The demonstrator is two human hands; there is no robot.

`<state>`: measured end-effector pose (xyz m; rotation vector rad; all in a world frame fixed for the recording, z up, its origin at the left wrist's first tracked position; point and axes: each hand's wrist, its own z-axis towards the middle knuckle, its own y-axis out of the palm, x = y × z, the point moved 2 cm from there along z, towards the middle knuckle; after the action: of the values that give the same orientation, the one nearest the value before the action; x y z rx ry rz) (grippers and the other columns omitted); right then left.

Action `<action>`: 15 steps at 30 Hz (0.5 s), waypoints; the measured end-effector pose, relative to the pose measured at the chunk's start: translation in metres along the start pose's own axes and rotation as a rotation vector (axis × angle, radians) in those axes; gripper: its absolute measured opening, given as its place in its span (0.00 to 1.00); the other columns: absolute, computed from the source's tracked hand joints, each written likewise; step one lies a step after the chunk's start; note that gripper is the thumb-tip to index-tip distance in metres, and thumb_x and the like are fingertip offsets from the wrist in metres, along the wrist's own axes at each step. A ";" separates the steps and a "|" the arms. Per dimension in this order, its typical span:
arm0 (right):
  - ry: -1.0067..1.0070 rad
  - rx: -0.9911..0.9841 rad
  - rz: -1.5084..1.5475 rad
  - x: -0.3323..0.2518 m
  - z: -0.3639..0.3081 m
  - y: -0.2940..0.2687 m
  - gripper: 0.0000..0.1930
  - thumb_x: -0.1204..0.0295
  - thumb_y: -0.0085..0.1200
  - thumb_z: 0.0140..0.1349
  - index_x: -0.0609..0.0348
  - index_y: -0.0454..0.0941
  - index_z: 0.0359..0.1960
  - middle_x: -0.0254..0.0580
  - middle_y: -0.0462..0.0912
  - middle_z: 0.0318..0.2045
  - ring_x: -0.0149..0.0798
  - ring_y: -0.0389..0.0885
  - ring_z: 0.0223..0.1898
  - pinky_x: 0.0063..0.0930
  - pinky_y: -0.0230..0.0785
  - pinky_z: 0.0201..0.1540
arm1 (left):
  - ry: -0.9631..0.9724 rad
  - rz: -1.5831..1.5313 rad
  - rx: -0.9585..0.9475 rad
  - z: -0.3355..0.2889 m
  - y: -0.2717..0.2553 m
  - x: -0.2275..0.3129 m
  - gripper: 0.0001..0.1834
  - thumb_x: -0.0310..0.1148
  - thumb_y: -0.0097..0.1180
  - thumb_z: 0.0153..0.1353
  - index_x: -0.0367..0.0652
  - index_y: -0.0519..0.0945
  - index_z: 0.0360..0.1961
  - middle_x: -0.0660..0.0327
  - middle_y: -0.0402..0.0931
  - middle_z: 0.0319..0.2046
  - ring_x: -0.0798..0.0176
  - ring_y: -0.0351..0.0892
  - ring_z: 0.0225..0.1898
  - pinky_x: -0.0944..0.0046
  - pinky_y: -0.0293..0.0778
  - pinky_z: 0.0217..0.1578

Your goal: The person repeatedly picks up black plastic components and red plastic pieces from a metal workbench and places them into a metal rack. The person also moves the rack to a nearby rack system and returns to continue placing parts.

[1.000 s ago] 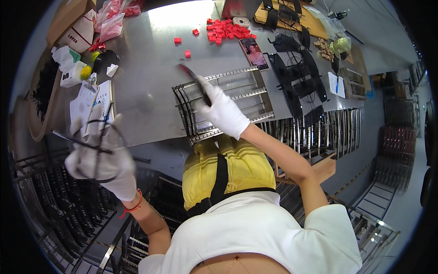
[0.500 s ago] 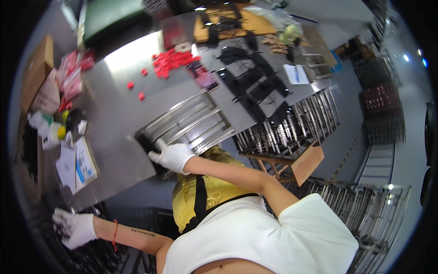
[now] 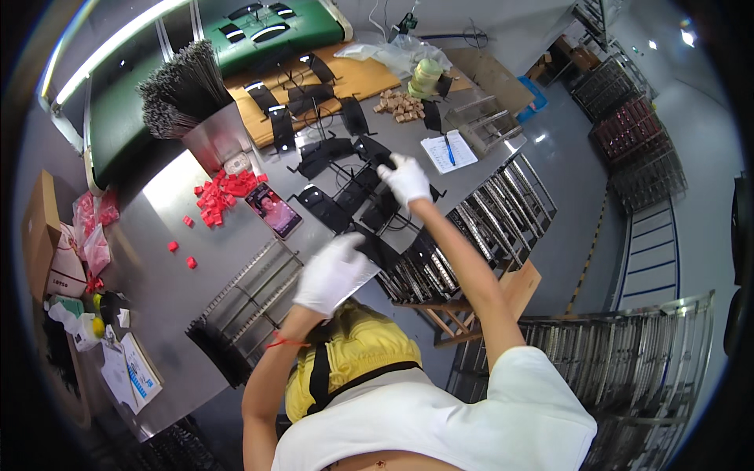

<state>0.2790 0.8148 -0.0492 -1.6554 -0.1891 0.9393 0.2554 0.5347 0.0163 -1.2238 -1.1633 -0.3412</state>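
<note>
Both my hands wear white gloves. My right hand (image 3: 406, 182) reaches to the pile of dark curved plates with thin wires (image 3: 349, 188) on the metal table, its fingers apart and the tips by one of the plates. My left hand (image 3: 328, 275) is over the near edge of the table, beside a slotted metal rack (image 3: 263, 286); its fingers are blurred, and I cannot tell whether they hold anything. Dark pieces (image 3: 216, 349) stand in the rack's left end. A phone (image 3: 273, 210) with a lit screen lies beyond the rack.
Small red blocks (image 3: 220, 196) lie near a bin of thin rods (image 3: 184, 90). Small brown blocks (image 3: 400, 106) and an open notebook (image 3: 449, 151) with a pen lie at the far right. Metal racks (image 3: 487, 224) stand right of the table. A cardboard box (image 3: 41, 235) is at the left.
My right hand has gone from the rack's near end to the dark plates on the right. My left hand has come from the lower left to the rack's right side. My view has shifted.
</note>
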 end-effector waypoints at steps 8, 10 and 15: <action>-0.172 -0.298 -0.398 0.046 0.121 0.047 0.52 0.49 0.70 0.45 0.43 0.57 0.73 0.61 0.74 0.59 0.57 0.75 0.58 0.43 0.70 0.60 | 0.328 0.749 -0.228 0.047 0.179 -0.065 0.27 0.35 0.59 0.55 0.60 0.77 0.58 0.59 0.64 0.65 0.46 0.59 0.69 0.37 0.59 0.64; -0.248 -0.260 -0.436 0.036 0.125 0.043 0.47 0.54 0.66 0.44 0.45 0.62 0.71 0.63 0.78 0.50 0.58 0.78 0.54 0.44 0.72 0.57 | 0.335 0.759 -0.181 0.047 0.185 -0.075 0.24 0.33 0.56 0.56 0.58 0.79 0.56 0.60 0.65 0.63 0.47 0.60 0.68 0.39 0.61 0.63; -0.240 -0.273 -0.228 0.011 0.138 0.008 0.39 0.62 0.56 0.46 0.48 0.68 0.66 0.63 0.77 0.52 0.60 0.78 0.54 0.45 0.72 0.57 | 0.369 0.706 -0.067 0.045 0.191 -0.078 0.19 0.32 0.53 0.59 0.53 0.80 0.52 0.61 0.66 0.61 0.48 0.63 0.65 0.42 0.65 0.61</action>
<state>0.1923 0.9225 -0.0630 -1.7195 -0.6806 0.9659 0.3415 0.6168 -0.1582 -1.4702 -0.3632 -0.0615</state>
